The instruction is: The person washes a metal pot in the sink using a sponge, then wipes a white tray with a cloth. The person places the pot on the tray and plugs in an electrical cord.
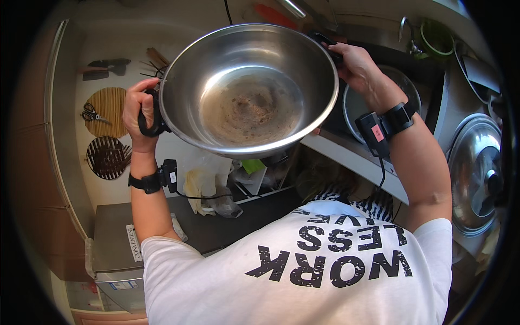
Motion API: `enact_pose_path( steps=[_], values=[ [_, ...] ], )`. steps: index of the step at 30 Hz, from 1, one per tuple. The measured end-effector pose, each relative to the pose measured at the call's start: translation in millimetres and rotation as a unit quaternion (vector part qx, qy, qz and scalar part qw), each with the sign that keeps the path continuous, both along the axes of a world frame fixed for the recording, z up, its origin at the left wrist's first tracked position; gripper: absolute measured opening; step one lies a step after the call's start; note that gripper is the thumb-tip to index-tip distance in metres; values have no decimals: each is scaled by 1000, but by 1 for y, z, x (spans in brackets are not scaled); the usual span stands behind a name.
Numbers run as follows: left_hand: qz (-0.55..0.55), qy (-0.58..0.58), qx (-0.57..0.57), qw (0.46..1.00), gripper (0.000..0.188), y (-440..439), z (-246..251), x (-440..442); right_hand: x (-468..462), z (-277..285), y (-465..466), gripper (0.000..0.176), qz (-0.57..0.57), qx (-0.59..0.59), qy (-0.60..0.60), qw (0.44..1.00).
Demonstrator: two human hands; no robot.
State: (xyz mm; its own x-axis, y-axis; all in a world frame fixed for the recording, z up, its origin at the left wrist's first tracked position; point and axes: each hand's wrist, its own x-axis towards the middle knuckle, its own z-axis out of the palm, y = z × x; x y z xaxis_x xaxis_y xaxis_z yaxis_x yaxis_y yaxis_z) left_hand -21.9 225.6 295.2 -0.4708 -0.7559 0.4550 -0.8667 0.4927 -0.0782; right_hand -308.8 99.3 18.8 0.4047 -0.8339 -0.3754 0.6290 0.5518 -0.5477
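Note:
A large stainless steel pan (252,93) with two black side handles is held up in front of me, tilted so that its inside faces me. Brownish residue (254,107) covers its bottom. The fingers of my left hand (140,107) curl round the left black handle (152,118). On the far right side, my right hand (359,67) grips the other black handle (331,46). Each wrist wears a black strap with a small cabled device.
Below the right forearm, a round vessel (412,87) sits in the dark sink. A tap (412,42) and a green basket (436,38) are beyond it. A domed metal lid (471,178) stands at right. Scissors (92,114), knives and a bamboo mat (107,128) hang at left.

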Motion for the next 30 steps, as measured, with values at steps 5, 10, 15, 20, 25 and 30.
enact_pose_path(
  steps=[5,10,15,20,25,30],
  values=[
    [12,-181,-138,974,8,45,-16,30,11,25,5,18,-40,-34,-25,998],
    [-6,-244,-161,956,23,77,-36,54,21,40,7,19,-111,-37,-35,992],
    [-18,-255,-165,953,32,92,-49,56,22,50,1,24,-151,-76,-28,985],
    [-71,-233,-162,956,26,97,-44,46,10,56,-7,29,-198,-132,-43,970],
    [-94,-251,-170,948,22,93,-42,33,-5,66,-12,30,-232,-168,-54,956],
    [-96,-251,-152,951,18,87,-47,23,-23,71,-12,36,-262,-180,-102,942]
  ],
)
